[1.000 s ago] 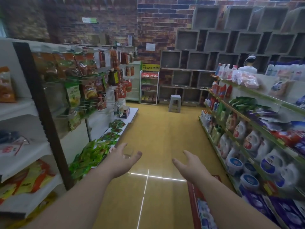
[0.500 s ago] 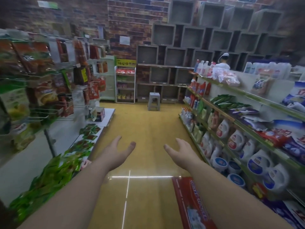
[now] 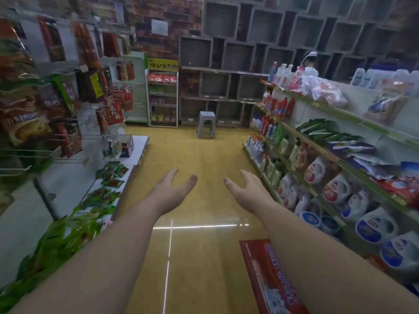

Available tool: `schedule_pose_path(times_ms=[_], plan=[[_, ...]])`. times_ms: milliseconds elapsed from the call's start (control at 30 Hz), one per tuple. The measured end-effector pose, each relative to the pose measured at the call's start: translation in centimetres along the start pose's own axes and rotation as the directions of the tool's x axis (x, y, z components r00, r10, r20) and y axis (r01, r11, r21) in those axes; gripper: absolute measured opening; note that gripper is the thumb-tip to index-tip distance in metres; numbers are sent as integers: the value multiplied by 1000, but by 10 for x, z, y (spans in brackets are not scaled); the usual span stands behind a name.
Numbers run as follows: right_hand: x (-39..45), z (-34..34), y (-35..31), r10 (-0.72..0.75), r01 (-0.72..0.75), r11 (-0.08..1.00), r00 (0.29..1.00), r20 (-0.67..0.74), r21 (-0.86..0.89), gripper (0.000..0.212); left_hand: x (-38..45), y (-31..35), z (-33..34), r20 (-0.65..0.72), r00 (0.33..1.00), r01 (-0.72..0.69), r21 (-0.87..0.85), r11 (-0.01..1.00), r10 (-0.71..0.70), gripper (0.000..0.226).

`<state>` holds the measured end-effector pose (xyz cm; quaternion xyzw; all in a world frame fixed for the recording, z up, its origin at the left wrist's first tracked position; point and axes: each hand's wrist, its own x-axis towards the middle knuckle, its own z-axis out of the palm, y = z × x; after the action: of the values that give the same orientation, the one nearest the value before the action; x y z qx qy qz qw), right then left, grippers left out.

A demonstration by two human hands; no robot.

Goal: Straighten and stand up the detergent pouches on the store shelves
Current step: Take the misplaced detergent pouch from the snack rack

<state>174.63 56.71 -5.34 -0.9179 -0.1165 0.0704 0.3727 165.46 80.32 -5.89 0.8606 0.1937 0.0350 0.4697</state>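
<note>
Detergent pouches lie flat and slumped on the right-hand store shelves: green ones [image 3: 322, 130], purple and white ones [image 3: 356, 152], and red ones [image 3: 401, 186] nearer me. Both my arms reach forward over the aisle floor. My left hand [image 3: 172, 191] is held out with relaxed fingers and holds nothing. My right hand [image 3: 247, 189] is likewise spread and holds nothing, well short of the shelves and to their left.
White detergent jugs [image 3: 335, 189] and bottles [image 3: 276, 168] fill the lower right shelves. A red box [image 3: 269, 277] lies by my right forearm. Snack packets [image 3: 29, 123] hang on the left rack. A grey stool [image 3: 206, 124] stands at the aisle's far end. A person [image 3: 310, 64] is behind the right shelving.
The view has turned right, bringing more of the right shelves into sight. Both hands stay raised and spread, a little closer together.
</note>
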Motion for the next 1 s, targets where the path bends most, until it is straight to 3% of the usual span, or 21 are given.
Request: schedule_pose_path(times_ms=[200, 633, 767, 1000], plan=[[74, 24, -10, -12, 15, 999, 998, 54, -46, 98, 58, -13, -14, -1, 1000, 24, -46, 999, -24, 114], [310, 57, -54, -198, 205, 979, 957, 211, -13, 96, 231, 4, -50, -220, 966, 136, -27, 990, -139, 118], [381, 57, -61, -229, 234, 972, 942, 247, 8, 97, 282, 20, -53, -284, 943, 160, -65, 985, -172, 108], [466, 68, -61, -269, 262, 963, 924, 273, 61, 99, 347, 32, -50, -349, 910, 223, -44, 974, -224, 118]])
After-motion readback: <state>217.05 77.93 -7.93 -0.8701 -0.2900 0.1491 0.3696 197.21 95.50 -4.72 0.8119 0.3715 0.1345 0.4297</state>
